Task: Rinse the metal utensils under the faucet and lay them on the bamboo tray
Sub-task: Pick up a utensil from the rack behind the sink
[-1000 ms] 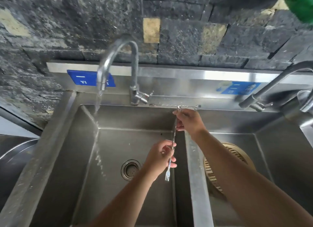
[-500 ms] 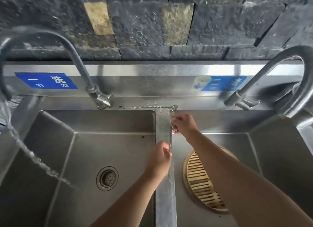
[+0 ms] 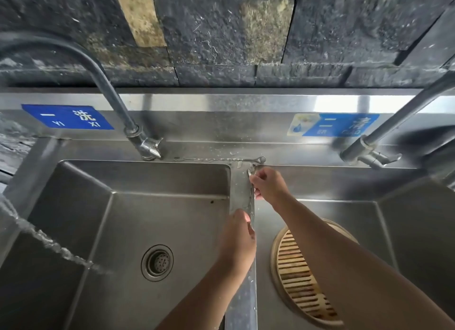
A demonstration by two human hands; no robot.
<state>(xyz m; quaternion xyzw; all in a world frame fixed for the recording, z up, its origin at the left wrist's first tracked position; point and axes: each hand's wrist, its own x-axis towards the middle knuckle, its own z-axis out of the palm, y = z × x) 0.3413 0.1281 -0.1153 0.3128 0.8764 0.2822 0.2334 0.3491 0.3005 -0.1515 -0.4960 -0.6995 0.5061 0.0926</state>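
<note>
Left grip (image 3: 240, 241) and right grip (image 3: 268, 186) both pinch one thin metal utensil (image 3: 252, 206); bamboo tray (image 3: 298, 280) lies right of the left grip

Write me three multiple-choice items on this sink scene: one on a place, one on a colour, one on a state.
1. The bamboo tray lies: A on a stove; B in the right basin; C on a shelf.
2. The left backsplash label is: A blue; B red; C green.
3. The thin metal utensil is: A lying in the tray; B under running water; C held by both hands.
B: it sits on that basin's floor. A: white characters on blue. C: the left hand and right hand grip its ends over the divider.
</note>
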